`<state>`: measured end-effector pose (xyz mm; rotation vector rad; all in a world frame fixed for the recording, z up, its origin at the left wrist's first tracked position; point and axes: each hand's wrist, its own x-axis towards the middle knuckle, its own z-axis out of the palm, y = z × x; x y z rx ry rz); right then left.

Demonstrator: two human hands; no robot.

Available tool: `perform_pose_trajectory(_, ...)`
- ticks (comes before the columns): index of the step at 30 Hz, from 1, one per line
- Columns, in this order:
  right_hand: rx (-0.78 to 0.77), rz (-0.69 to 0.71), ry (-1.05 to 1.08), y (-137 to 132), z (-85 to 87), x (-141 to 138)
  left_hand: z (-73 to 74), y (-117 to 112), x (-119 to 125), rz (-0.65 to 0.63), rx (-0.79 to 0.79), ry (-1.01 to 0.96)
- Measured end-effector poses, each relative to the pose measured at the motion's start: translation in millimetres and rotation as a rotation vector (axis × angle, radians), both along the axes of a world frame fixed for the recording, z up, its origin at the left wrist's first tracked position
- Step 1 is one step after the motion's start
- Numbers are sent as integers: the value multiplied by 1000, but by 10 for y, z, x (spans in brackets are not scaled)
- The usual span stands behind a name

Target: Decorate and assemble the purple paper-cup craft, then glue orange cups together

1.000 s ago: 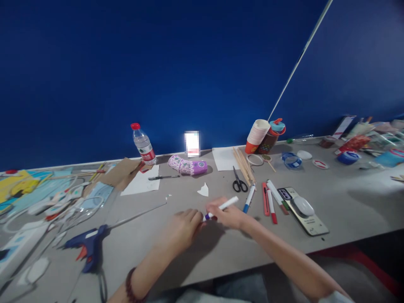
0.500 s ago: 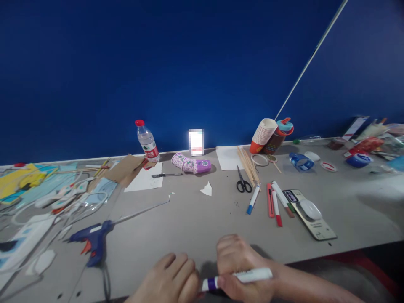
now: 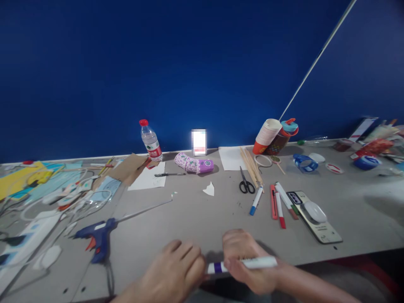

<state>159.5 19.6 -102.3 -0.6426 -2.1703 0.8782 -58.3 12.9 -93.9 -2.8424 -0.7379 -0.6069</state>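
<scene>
My right hand (image 3: pixel 244 261) is closed around a white marker (image 3: pixel 261 263) with a purple band. The marker lies nearly level, low over the table's front edge, its long end pointing right. My left hand (image 3: pixel 178 269) has its fingers curled beside the marker's left end, which reaches that hand or ends right at it. Whatever the left fingers hold is hidden beneath them. Beyond the hands lies a torn scrap of white paper (image 3: pixel 208 189). Further back, a purple patterned paper-cup shape (image 3: pixel 194 164) rests on its side.
A blue glue gun (image 3: pixel 100 235) and a power strip (image 3: pixel 34 231) with cables lie left. Scissors (image 3: pixel 246 183), more markers (image 3: pixel 280 210) and a phone (image 3: pixel 315 219) lie right. A water bottle (image 3: pixel 150 141) and stacked paper cups (image 3: pixel 267 135) stand near the blue wall.
The view has shifted slightly, so the table things sit a little further right. Both hands and the marker appear slightly higher and further right; the marker is still in my right hand.
</scene>
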Motion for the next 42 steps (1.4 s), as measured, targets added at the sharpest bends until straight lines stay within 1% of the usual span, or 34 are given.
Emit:
perform_pose_trajectory(1,-8,-9,1,31,12,7,42,34,9,13,-70,-2)
perform_pose_trajectory(4,-9,-32,-28,102,51,9,176,119,54,-10,-325,-5)
perform_pose_trajectory(6,8,-13,-47,118,74,-7,234,147,98,-33,-419,10)
perform_pose_trajectory(7,14,-2,-57,116,82,-18,244,151,121,-37,-426,32)
perform_pose_trajectory(9,26,9,-83,97,85,-32,227,140,157,-29,-378,100)
perform_pose_trajectory(12,81,-16,-114,44,45,-31,138,86,159,7,-266,176)
perform_pose_trajectory(16,149,-40,-69,-44,-55,-33,44,-12,92,10,-184,132)
perform_pose_trajectory(21,264,-45,-38,-118,-101,-50,68,-93,39,-30,-179,168)
perform_pose_trajectory(27,377,-25,-85,-140,-101,-1,23,-125,80,-27,-19,107)
perform_pose_trajectory(31,440,-3,-77,-135,-121,32,4,-127,89,-36,-28,177)
perform_pose_trajectory(34,473,14,-139,-129,-130,57,-16,-138,68,-56,-11,170)
perform_pose_trajectory(36,477,50,-171,-127,-138,70,-24,-151,53,-59,15,182)
perform_pose_trajectory(38,495,67,-128,-130,-146,74,-17,-164,45,-67,45,204)
perform_pose_trajectory(40,515,56,-59,-138,-147,70,-1,-174,43,-76,62,229)
perform_pose_trajectory(42,513,47,-38,-150,-138,63,16,-180,45,-85,74,242)
